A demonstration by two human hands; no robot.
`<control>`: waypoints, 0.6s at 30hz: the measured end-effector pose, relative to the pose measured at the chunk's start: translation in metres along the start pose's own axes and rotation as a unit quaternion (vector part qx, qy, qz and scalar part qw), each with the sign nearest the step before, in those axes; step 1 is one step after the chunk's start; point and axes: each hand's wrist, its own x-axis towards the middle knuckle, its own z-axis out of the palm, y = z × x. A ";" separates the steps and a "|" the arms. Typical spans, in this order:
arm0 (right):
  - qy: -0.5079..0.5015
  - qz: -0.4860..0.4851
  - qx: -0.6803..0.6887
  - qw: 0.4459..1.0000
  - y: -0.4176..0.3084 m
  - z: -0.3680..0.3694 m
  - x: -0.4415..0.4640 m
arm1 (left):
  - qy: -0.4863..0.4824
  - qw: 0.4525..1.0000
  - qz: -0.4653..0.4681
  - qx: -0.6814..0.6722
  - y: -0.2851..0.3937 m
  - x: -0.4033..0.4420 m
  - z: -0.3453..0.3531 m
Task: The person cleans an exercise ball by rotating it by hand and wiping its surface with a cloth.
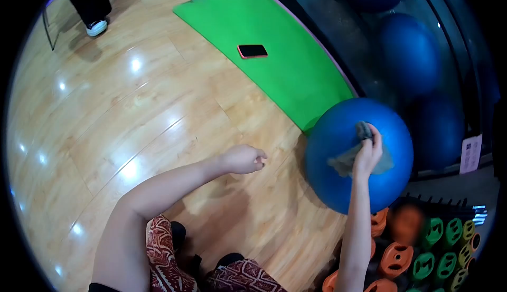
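Observation:
A large blue exercise ball stands on the floor to my right, against the corner of a green mat. My right hand is closed on a grey-green cloth, which lies spread over the top of the ball, with a bunched part sticking up by the fingers. My left hand hangs over the wooden floor, left of the ball and apart from it. Its fingers are curled into a loose fist, and nothing shows in them.
A phone lies on the green mat. Orange, green and yellow weight plates are racked at lower right. More blue balls appear behind dark glass. A person's leg and shoe are at upper left, by chair legs.

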 end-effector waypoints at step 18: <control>-0.312 0.234 0.183 0.902 0.001 0.045 -0.178 | -0.055 0.774 -0.409 -0.480 0.027 -0.031 -0.017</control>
